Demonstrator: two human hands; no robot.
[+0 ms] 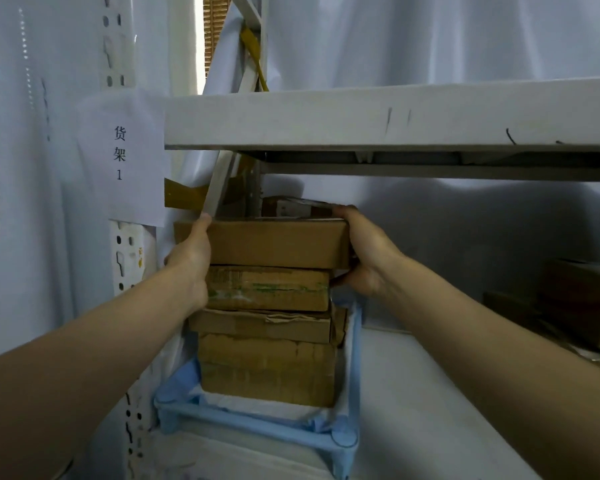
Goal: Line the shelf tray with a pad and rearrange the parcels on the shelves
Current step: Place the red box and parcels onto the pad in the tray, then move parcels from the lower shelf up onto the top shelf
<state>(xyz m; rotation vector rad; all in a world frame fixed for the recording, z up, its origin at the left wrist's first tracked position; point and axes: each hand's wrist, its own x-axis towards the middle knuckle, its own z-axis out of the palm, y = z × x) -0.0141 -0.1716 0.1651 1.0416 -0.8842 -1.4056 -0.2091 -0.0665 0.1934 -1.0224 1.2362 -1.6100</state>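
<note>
A stack of several brown cardboard parcels stands in a light-blue shelf tray (257, 422) lined with a white pad (253, 403). The top parcel (278, 242) is a flat wide box. My left hand (191, 261) grips its left end and my right hand (364, 254) grips its right end, fingers wrapped over the back edge. Under it lies a taped parcel (267, 289) with green marks, then two more boxes. Another parcel (291, 206) shows behind the stack.
A white shelf board (395, 116) runs close above the stack. A paper label (122, 154) hangs on the left upright. Dark boxes (582, 306) sit at the right on the same white shelf (430, 393). White sheeting covers the back.
</note>
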